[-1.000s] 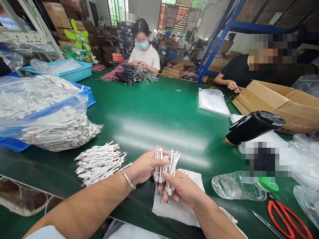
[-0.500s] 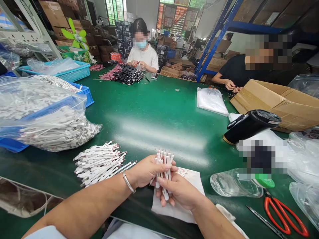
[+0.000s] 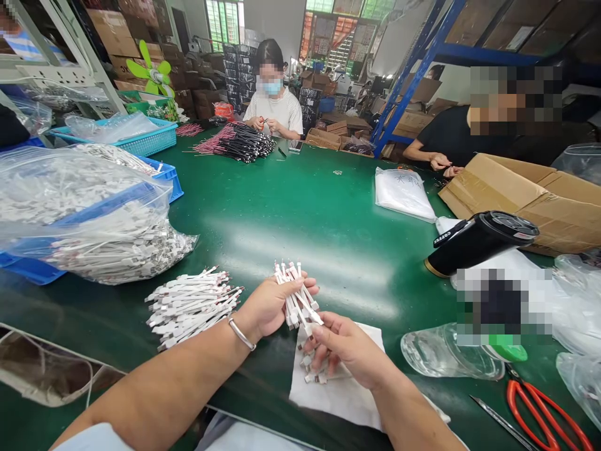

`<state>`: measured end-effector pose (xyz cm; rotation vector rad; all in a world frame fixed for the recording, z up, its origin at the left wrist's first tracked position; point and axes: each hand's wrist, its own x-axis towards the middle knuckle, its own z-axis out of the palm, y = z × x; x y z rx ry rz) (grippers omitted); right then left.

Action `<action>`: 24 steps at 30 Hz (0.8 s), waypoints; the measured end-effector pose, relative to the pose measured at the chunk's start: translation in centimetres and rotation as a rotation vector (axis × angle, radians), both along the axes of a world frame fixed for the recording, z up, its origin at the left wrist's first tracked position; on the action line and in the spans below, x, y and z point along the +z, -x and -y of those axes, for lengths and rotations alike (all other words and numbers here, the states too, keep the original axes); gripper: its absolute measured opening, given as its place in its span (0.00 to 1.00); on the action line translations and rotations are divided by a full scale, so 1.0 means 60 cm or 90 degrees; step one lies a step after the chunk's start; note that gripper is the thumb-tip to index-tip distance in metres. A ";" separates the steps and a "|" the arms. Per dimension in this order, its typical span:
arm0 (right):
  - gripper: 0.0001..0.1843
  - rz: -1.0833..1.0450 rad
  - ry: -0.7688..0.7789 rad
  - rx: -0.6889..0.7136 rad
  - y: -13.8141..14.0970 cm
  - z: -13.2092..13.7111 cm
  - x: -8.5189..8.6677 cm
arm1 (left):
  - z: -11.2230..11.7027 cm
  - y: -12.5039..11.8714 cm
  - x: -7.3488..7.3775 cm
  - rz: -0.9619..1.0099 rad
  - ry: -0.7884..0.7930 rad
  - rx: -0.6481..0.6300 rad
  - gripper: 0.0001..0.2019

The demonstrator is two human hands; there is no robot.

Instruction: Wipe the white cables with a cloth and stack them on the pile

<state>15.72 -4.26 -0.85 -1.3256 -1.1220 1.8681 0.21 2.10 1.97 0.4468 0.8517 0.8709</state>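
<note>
My left hand (image 3: 267,305) is closed round a bundle of short white cable pieces (image 3: 293,294) with metal ends, tilted up and to the left. My right hand (image 3: 345,347) sits just right of it, fingers curled, pinching the bundle's lower end, with a few loose pieces (image 3: 313,374) under its fingers. Both hands hover over a white cloth (image 3: 338,391) on the green table (image 3: 291,219). A loose pile of the same white pieces (image 3: 188,305) lies left of my left wrist, which wears a silver bangle (image 3: 241,332).
A big clear bag of white pieces (image 3: 89,219) rests on blue trays at left. At right lie a black coffee tumbler (image 3: 479,241), a clear bottle (image 3: 451,354), red scissors (image 3: 539,404) and a cardboard box (image 3: 530,194). Two people work at the far side, one beside black cables (image 3: 244,141).
The bundle has passed into my left hand and swung up and leftward. My right hand has dropped lower over the cloth, and a few pieces now lie beneath it.
</note>
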 end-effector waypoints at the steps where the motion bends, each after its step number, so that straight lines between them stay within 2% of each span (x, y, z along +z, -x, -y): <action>1: 0.23 0.002 -0.006 -0.001 -0.001 -0.001 0.000 | 0.001 0.000 0.000 -0.003 0.003 -0.001 0.06; 7: 0.24 0.011 -0.021 -0.045 -0.002 -0.007 -0.003 | 0.003 -0.003 0.002 -0.021 0.012 -0.006 0.06; 12: 0.20 0.150 -0.144 -0.069 0.006 -0.006 -0.006 | 0.006 -0.007 0.000 -0.036 -0.001 -0.037 0.06; 17: 0.19 0.210 -0.241 -0.114 0.005 -0.008 -0.010 | 0.003 -0.010 -0.002 -0.073 -0.015 -0.059 0.06; 24: 0.19 0.260 -0.304 -0.156 -0.003 -0.012 -0.013 | -0.003 -0.009 -0.008 -0.102 -0.021 -0.061 0.06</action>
